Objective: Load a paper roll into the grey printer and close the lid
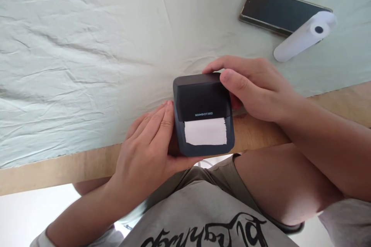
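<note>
Between my two hands is a small black label printer [203, 98] marked NIIMBOT, held at the table's near edge. A short strip of white paper [205, 132] with ragged edges sticks out of its slot and lies over the lower front. My left hand [149, 142] grips the printer's left side, fingers along the edge and thumb under the near edge. Around the far right corner wraps my right hand [252, 85], its thumb on the top and the index finger behind. The other right fingers are partly hidden by the printer.
A smartphone [278, 7] with a dark screen lies at the far right of the table. Leaning across its right end is a white paper roll [301, 38] with a dark core. A pale wrinkled cloth [87, 46] covers the table up to a bare wooden edge [72, 164].
</note>
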